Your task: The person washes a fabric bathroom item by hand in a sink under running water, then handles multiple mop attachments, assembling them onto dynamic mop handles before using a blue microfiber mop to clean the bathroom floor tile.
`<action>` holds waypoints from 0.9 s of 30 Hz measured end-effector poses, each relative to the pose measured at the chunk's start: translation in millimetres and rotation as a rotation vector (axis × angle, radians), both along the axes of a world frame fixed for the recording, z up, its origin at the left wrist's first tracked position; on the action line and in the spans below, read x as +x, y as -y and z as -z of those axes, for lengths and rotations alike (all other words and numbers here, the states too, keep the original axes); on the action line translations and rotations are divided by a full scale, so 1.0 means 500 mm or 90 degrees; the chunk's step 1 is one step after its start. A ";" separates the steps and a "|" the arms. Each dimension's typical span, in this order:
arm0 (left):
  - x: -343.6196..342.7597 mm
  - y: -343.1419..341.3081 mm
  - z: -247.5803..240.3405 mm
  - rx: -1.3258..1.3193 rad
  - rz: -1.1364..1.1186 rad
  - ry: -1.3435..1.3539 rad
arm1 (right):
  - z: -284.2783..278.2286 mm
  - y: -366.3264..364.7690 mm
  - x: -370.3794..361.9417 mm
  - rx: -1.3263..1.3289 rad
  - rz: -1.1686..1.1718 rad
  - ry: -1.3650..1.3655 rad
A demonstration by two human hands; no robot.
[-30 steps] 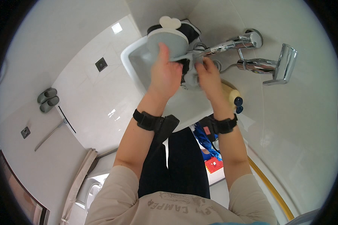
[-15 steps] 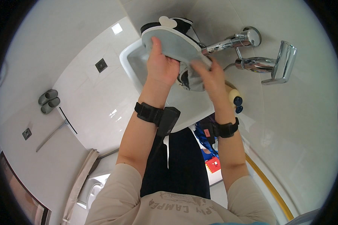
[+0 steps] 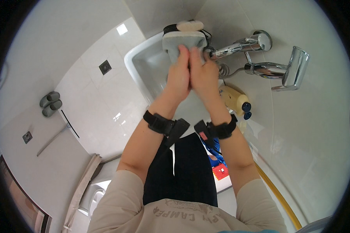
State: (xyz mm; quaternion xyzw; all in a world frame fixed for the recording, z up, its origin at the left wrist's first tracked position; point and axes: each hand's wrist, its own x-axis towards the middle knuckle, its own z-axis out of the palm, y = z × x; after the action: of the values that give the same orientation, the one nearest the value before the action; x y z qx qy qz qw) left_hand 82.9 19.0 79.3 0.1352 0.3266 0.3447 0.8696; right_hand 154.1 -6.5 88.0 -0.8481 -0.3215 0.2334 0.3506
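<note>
Over the white sink [image 3: 133,62], both my hands grip a soft grey cloth item [image 3: 182,40] with black and pale trim; its kind is not clear. My left hand [image 3: 178,79] is closed on its near part, thumb on top. Pressed against it, my right hand [image 3: 205,79] closes on the same cloth from the right. The cloth is bunched between the hands, and its lower part is hidden behind them. A rounded whitish piece [image 3: 190,26] shows at its far end, blurred.
A chrome tap [image 3: 237,47] juts from the wall right of the cloth, with a chrome fixture [image 3: 266,70] and a coiled hose [image 3: 224,71] below. A yellowish bottle [image 3: 232,99] with a dark cap lies by the sink. Grey slippers [image 3: 50,104] and a floor drain [image 3: 104,67] are leftward.
My hands have come together, my right hand moving left against my left hand. The cloth, spread wide before, is now narrower and bunched. The bottle shows more fully.
</note>
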 end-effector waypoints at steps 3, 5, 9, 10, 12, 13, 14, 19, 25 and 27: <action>0.005 -0.008 -0.011 -0.118 0.047 -0.109 | 0.031 -0.001 0.003 0.181 -0.060 0.206; 0.024 0.026 -0.012 0.046 -0.027 0.009 | 0.013 -0.018 0.060 0.072 -0.027 0.075; 0.021 0.040 -0.001 0.026 -0.030 -0.019 | 0.036 0.000 0.038 0.051 0.020 0.025; 0.011 0.020 -0.011 -0.110 0.030 -0.040 | 0.046 0.010 0.014 0.107 0.032 0.113; -0.002 0.013 -0.017 -0.242 0.086 -0.070 | 0.029 0.009 -0.007 0.194 0.001 0.153; 0.003 0.029 -0.007 -0.138 0.037 -0.026 | 0.015 0.000 0.012 0.030 0.010 0.101; 0.005 0.039 -0.006 -0.033 -0.010 0.019 | 0.005 -0.010 0.031 -0.134 0.018 0.049; 0.007 0.036 0.000 -0.088 -0.002 0.008 | 0.042 0.006 0.040 0.055 -0.143 0.278; 0.009 0.041 -0.002 -0.062 0.022 -0.024 | 0.016 -0.007 0.068 -0.044 -0.068 0.133; 0.012 0.047 0.015 -0.056 0.021 -0.067 | 0.014 -0.012 0.074 -0.049 0.021 0.084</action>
State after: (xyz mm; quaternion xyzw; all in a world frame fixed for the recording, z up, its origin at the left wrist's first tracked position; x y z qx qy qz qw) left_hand 88.8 -4.4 71.6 0.1205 0.3845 0.3077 0.8619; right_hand 191.2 -0.7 80.8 -0.8795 -0.3204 0.1835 0.3001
